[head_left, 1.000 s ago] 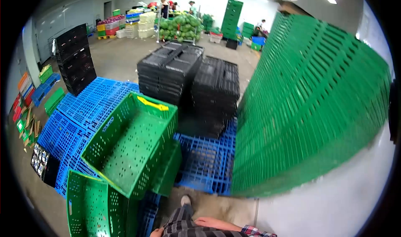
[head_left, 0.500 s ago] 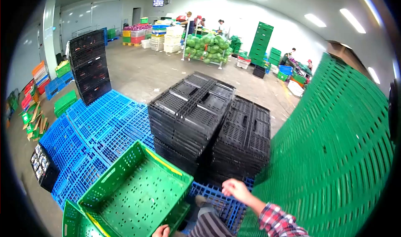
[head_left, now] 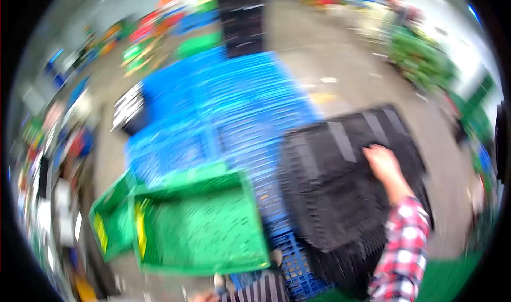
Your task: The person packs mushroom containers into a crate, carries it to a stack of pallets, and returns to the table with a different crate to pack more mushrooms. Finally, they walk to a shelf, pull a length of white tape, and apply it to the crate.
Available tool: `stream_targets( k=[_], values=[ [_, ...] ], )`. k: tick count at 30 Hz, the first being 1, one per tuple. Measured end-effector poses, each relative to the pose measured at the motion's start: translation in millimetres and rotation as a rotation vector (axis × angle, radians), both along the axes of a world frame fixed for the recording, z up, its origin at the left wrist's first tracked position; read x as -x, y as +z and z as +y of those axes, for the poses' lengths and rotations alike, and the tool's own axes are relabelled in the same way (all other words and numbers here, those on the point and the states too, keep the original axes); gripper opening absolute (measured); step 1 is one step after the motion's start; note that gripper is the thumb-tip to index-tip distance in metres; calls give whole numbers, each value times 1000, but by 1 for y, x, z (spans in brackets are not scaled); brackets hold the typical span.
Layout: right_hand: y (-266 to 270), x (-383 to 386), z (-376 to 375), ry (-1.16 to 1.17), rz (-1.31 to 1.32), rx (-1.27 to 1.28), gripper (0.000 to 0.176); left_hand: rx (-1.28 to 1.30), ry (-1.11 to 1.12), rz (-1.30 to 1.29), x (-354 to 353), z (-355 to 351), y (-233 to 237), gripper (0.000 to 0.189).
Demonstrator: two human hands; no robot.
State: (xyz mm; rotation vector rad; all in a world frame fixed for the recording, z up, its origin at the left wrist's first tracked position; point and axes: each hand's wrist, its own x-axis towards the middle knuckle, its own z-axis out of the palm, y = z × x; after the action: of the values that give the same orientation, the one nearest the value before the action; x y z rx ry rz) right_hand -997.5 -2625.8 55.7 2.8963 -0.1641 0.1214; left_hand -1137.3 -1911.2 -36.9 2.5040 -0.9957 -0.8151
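Note:
My right hand (head_left: 382, 162) reaches over the stack of folded black plastic crates (head_left: 340, 206), overlapping the top of the stack; its fingers are smeared by motion. My left hand (head_left: 204, 298) shows only in part at the bottom edge, just below the near side of an empty green perforated crate (head_left: 202, 222), and its fingers are mostly cut off. That crate has a yellow strip along its left inner side. Against its left side stands another green crate (head_left: 113, 217), tilted.
Blue plastic pallets (head_left: 239, 110) spread beyond the green crates. At their far end rises a tall black crate stack (head_left: 240, 22). A dark box with white items (head_left: 129, 107) stands at the pallets' left edge. Green sacks (head_left: 420, 57) are at the back right.
My view has swung left, so everything sits further right and is blurred. My right hand has moved from in front of the black stacks to over them. My left hand sits lower, mostly cut off.

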Motion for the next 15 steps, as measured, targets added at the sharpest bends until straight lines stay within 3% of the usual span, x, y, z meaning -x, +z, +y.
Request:
stream_targets(
  k=[1, 2, 3, 5, 8, 10, 12, 15],
  values=[
    [32, -24, 34, -123, 268, 34, 26, -47, 573, 538, -20, -35, 28, 43],
    [-2, -25, 10, 139, -7, 158, 10, -148, 669, 622, -19, -44, 45, 42],
    [-9, -19, 5, 183, -3, 102, 15, -152, 710, 638, -13, -44, 53, 44],
    [-39, -2, -29, 76, 130, 53, 52, -127, 752, 634, 3, -23, 47, 47],
    [5, -6, -12, 153, 136, 157, 53, -67, 803, 642, 15, -3, 31, 47],
    [56, 2, 25, 217, 52, 253, 52, -63, 860, 710, 20, 11, 37, 46],
    [110, 17, 69, 271, -20, 349, 51, -67, 871, 741, 33, 34, 12, 48],
    [181, 39, 135, 178, 103, 374, 65, -83, 853, 733, 44, 54, -23, 48]
  ],
)
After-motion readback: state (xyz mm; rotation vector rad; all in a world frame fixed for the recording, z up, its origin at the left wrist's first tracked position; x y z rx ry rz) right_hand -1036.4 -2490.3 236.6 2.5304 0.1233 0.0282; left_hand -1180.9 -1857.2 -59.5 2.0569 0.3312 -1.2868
